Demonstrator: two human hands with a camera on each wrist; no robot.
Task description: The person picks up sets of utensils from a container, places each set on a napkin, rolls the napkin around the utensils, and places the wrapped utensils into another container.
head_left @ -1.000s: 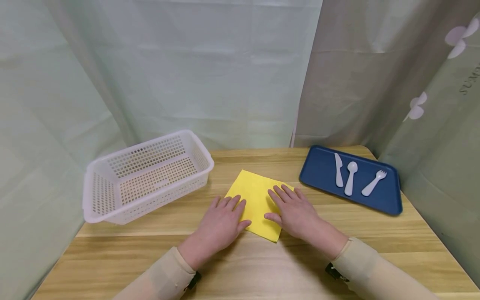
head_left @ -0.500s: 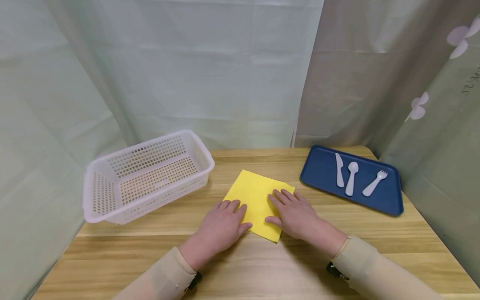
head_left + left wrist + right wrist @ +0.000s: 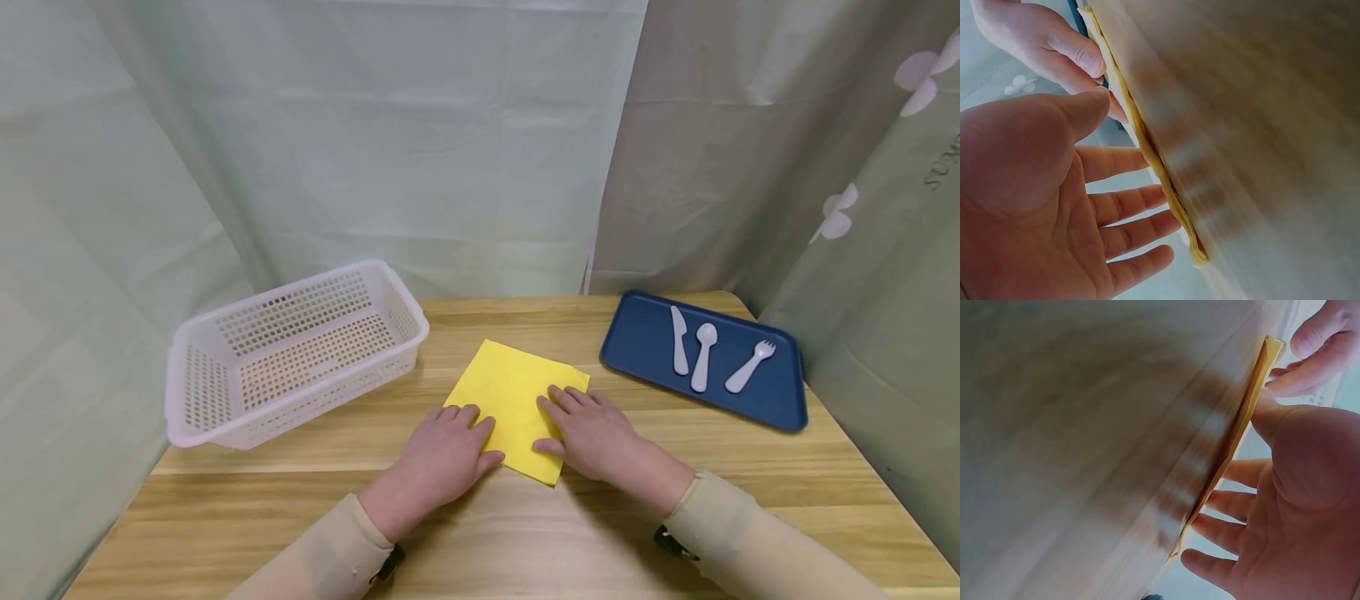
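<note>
Lying near the middle of the wooden table (image 3: pixel 480 542), the yellow cloth (image 3: pixel 513 400) points one corner to eleven o'clock, and the wrist views pick out layers along its near edge. At eight o'clock on it, the left hand (image 3: pixel 445 454); at four, the right hand (image 3: pixel 596 433). Both have their fingers out long and a little spread, laid on the cloth, gripping nothing. Lovely balance there: one hand either side probably stops the cloth slipping and keeps it flat. Palms show in both wrist views, so the pressure, I'd judge, goes through the fingers.

Over at ten o'clock, the white basket (image 3: pixel 322 398), mouth up, apart from the cloth, likely set aside to give the hands room. Round to two o'clock, the blue tray (image 3: pixel 641 337), carrying knife (image 3: pixel 678 342), spoon (image 3: pixel 702 358) and fork (image 3: pixel 750 367), none touching another. All three handles face the person, perhaps for an easy grasp, while the tray's raised rim should stop them sliding off.
</note>
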